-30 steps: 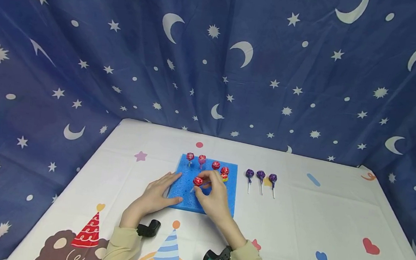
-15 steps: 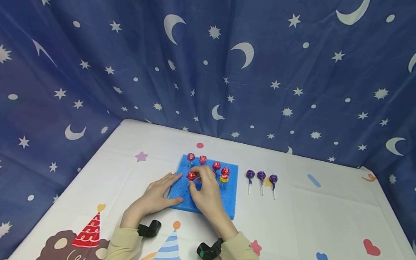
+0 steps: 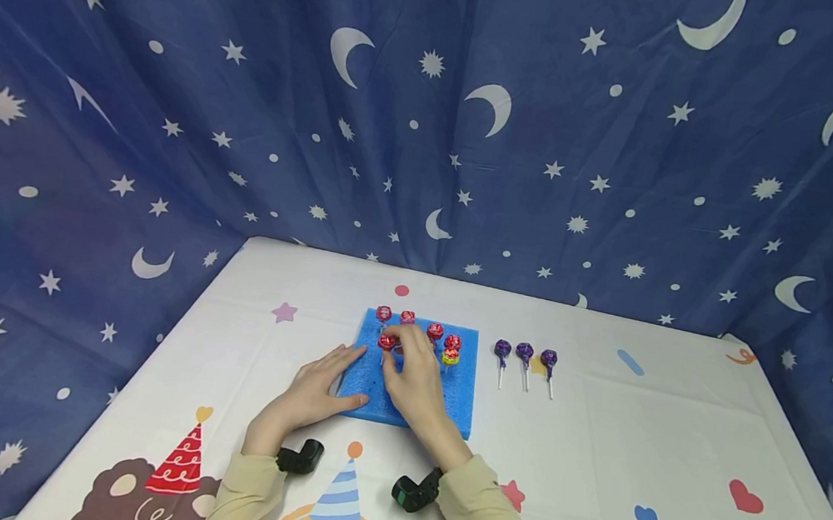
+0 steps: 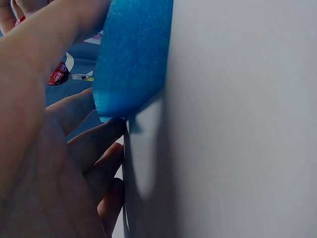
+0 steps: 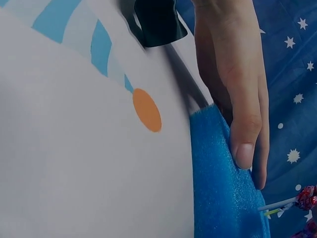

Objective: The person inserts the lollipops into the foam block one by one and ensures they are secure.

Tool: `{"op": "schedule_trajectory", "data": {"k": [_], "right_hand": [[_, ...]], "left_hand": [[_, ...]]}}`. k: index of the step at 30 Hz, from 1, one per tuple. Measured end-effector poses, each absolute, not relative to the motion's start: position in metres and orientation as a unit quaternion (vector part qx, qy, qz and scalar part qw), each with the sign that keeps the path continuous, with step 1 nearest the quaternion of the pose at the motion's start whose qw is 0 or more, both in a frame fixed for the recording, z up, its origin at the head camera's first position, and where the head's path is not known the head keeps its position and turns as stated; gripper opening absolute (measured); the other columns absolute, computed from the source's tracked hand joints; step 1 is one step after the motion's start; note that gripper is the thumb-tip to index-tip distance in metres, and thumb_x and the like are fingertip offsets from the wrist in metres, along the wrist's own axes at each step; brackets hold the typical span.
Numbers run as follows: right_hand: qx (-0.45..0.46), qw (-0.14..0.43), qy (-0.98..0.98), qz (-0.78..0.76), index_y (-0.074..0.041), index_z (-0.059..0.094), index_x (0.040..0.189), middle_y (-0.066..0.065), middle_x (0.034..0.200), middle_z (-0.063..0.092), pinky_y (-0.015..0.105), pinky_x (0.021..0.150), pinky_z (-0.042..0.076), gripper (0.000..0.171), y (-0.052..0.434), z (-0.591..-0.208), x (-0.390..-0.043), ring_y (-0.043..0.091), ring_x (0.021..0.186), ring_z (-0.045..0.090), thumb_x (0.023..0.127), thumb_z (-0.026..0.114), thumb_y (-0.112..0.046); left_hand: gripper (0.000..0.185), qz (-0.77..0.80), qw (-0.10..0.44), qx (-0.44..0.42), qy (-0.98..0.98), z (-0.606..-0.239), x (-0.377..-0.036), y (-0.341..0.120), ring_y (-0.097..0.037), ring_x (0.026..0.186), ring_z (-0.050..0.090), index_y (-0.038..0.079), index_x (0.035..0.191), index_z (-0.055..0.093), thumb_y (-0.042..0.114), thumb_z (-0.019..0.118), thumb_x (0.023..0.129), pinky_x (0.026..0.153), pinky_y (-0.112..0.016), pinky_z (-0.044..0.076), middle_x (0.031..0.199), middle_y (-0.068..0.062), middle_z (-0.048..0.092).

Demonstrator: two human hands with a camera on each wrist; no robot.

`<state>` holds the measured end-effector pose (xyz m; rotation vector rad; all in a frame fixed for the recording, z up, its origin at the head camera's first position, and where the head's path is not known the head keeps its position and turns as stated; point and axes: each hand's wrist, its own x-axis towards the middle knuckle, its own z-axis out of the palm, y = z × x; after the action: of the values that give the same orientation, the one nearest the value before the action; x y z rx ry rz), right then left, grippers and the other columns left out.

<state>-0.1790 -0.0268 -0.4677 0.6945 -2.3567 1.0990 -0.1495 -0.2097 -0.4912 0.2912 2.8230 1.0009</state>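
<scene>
My right hand [image 3: 416,381] pinches a red-wrapped lollipop [image 3: 387,342] over the left part of a blue foam block [image 3: 457,402]. The wrapped head shows at the fingertips, and the stick is mostly hidden. Spread along the block's left side, my left hand [image 3: 314,388] rests its thumb on the near part and its fingers against the edge. The left wrist view shows those fingers [image 4: 96,141] at the foam's side. Several red lollipops [image 3: 436,330] stand upright in the block behind and beside the right hand, one of them red and yellow [image 3: 450,356].
Three purple-wrapped lollipops [image 3: 524,352] lie in a row on the table right of the block, sticks towards me. A white cloth [image 3: 639,449] with party prints covers the table. Behind it hangs a dark blue curtain [image 3: 529,187] with moons and stars.
The right hand has moved left and slightly away from me with the red lollipop, which went from tilted to more upright. The left hand has stayed put on the block.
</scene>
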Motion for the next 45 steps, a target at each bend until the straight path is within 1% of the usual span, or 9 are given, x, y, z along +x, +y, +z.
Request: {"op": "schedule_trajectory", "data": {"k": [10,17,22,28,31,37,45], "right_hand": [[0.246,0.222,-0.857,0.395,-0.010,0.060,0.112,0.004,0.108,0.063,0.027,0.081,0.056,0.029,-0.0285,-0.4690,-0.1821,0.016,0.094,0.063,0.086,0.067,0.000],[0.255,0.225,-0.858,0.385,-0.009,0.060,0.112,0.004,0.108,0.063,0.028,0.079,0.057,0.029,-0.0284,-0.4707,-0.1828,0.016,0.092,0.063,0.085,0.067,0.000],[0.256,0.223,-0.866,0.367,-0.010,0.060,0.112,0.003,0.109,0.064,0.029,0.083,0.056,0.029,-0.0280,-0.4705,-0.1830,0.016,0.096,0.063,0.085,0.067,-0.001],[0.264,0.248,-0.866,0.344,-0.008,0.062,0.112,0.002,0.106,0.066,0.032,0.087,0.056,0.029,-0.0295,-0.4708,-0.1832,0.017,0.099,0.064,0.085,0.070,-0.003],[0.264,0.247,-0.870,0.334,-0.008,0.063,0.112,0.002,0.105,0.066,0.033,0.091,0.054,0.028,-0.0304,-0.4711,-0.1828,0.018,0.103,0.064,0.085,0.070,-0.005],[0.259,0.235,-0.880,0.321,-0.010,0.062,0.114,0.002,0.108,0.066,0.031,0.091,0.055,0.029,-0.0311,-0.4732,-0.1799,0.017,0.103,0.064,0.086,0.070,-0.007],[0.257,0.233,-0.886,0.309,-0.011,0.061,0.118,0.002,0.114,0.066,0.033,0.091,0.055,0.034,-0.0302,-0.4759,-0.1767,0.019,0.107,0.065,0.085,0.071,-0.008]], "left_hand": [[0.080,0.333,0.067,0.097,0.936,-0.4902,-0.1488,-0.2094,-0.034,0.148,0.024,0.018,0.151,0.034,0.045,0.069,0.084,0.113,-0.064,0.020,0.156,-0.012,0.035],[0.080,0.329,0.066,0.098,0.937,-0.4894,-0.1492,-0.2096,-0.034,0.148,0.023,0.017,0.150,0.034,0.045,0.068,0.084,0.113,-0.065,0.019,0.156,-0.013,0.034],[0.079,0.329,0.065,0.101,0.937,-0.4894,-0.1501,-0.2094,-0.034,0.148,0.024,0.017,0.150,0.034,0.045,0.068,0.084,0.112,-0.065,0.020,0.155,-0.014,0.035],[0.079,0.326,0.064,0.103,0.937,-0.4900,-0.1498,-0.2094,-0.034,0.148,0.024,0.016,0.150,0.035,0.045,0.068,0.085,0.112,-0.065,0.020,0.155,-0.014,0.035],[0.079,0.326,0.065,0.102,0.937,-0.4898,-0.1497,-0.2092,-0.034,0.148,0.023,0.016,0.150,0.034,0.045,0.068,0.085,0.112,-0.065,0.020,0.155,-0.014,0.035],[0.079,0.329,0.067,0.101,0.937,-0.4903,-0.1499,-0.2089,-0.034,0.148,0.022,0.016,0.150,0.034,0.045,0.068,0.085,0.113,-0.065,0.019,0.155,-0.014,0.035],[0.079,0.327,0.063,0.103,0.937,-0.4924,-0.1500,-0.2093,-0.034,0.148,0.023,0.016,0.150,0.034,0.044,0.069,0.084,0.113,-0.065,0.020,0.155,-0.013,0.035]]}}
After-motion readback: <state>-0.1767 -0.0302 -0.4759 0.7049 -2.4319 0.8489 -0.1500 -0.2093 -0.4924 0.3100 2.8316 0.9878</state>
